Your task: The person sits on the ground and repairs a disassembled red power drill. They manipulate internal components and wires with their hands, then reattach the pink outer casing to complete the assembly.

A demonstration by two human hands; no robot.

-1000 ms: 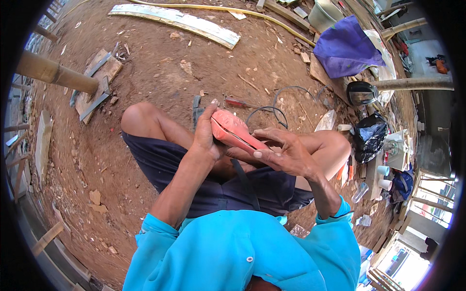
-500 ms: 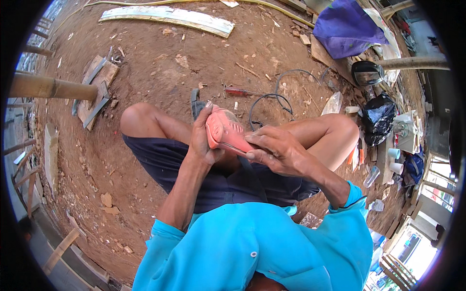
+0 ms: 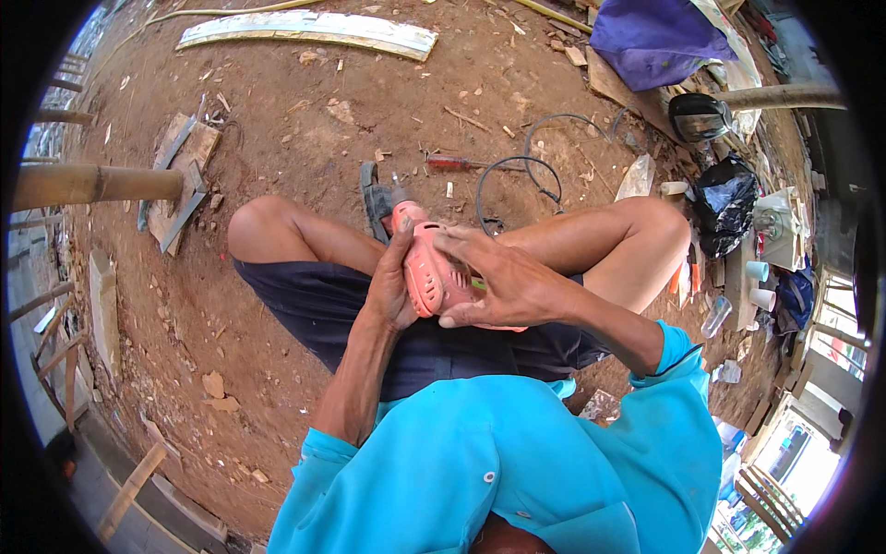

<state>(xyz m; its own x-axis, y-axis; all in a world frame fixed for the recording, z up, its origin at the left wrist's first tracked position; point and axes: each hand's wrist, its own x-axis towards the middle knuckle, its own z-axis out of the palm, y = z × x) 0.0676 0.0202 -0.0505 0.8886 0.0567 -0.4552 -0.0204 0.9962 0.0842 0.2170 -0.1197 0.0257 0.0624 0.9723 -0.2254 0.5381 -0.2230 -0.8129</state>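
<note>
I hold a pinkish-orange power tool [image 3: 426, 268] with a slotted, dusty housing over my lap; its exact kind is unclear. My left hand [image 3: 392, 282] wraps its left side, thumb along the housing. My right hand [image 3: 503, 282] grips it from the other side, fingers over the top and thumb low down, hiding part of the body. A narrow tip shows at the tool's far end. Behind my right hand a black cable [image 3: 480, 198] comes out and loops over the dirt; whether it joins the tool is hidden.
A red-handled screwdriver [image 3: 449, 162] lies beyond my hands, near a dark sandal [image 3: 374, 198]. Left are a bamboo post [image 3: 101, 185] and wood pieces [image 3: 189, 152]. A long white board [image 3: 314, 32] lies far off. Right are a black plastic bag [image 3: 724, 203], cups and a purple cloth [image 3: 655, 42].
The tool has turned in my hands, its narrow end now pointing away. My right hand has moved from its near end up over the housing.
</note>
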